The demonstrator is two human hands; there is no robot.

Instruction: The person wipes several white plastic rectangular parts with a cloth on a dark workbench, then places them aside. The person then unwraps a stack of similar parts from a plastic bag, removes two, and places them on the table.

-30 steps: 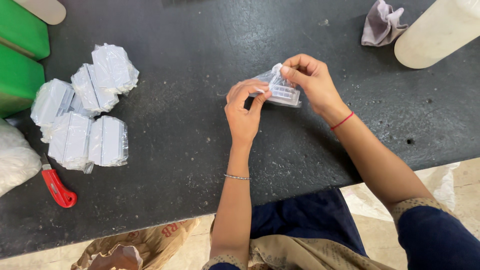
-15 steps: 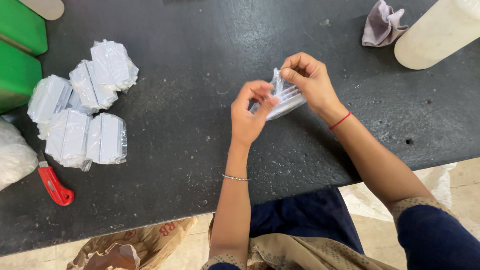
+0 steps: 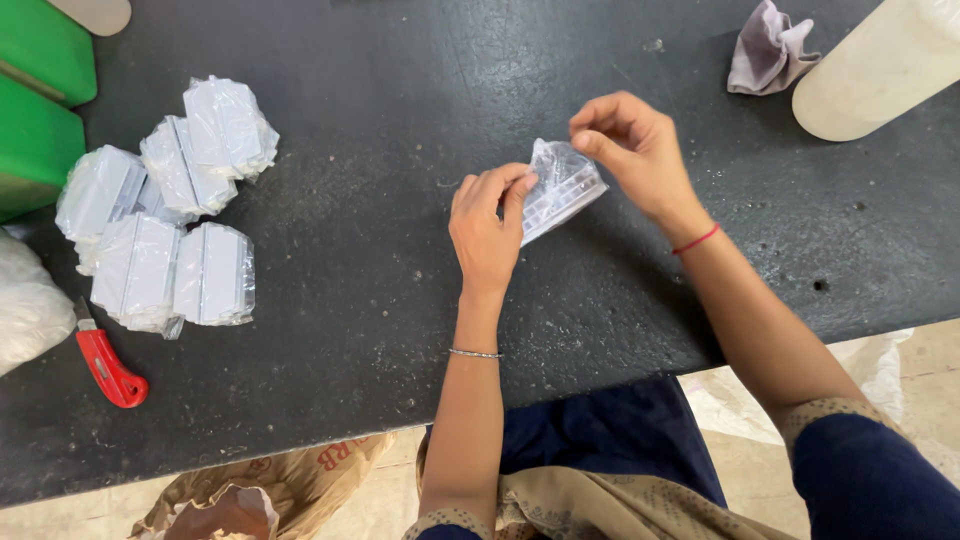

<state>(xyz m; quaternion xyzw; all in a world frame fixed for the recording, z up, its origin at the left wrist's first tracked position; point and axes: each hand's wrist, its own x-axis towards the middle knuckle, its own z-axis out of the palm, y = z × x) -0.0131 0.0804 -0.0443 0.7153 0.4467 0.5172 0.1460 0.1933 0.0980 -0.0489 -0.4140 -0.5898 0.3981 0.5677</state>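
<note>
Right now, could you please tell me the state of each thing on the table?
Clear packet: pinched between left hand and right hand, above the table.
Wrapped packs: heaped at the left, untouched.
Red cutter: lying flat.
Cloth: crumpled.
White cylinder: lying on its side.

Black speckled table, red knife handle, green bins, clear-wrapped white packets.
</note>
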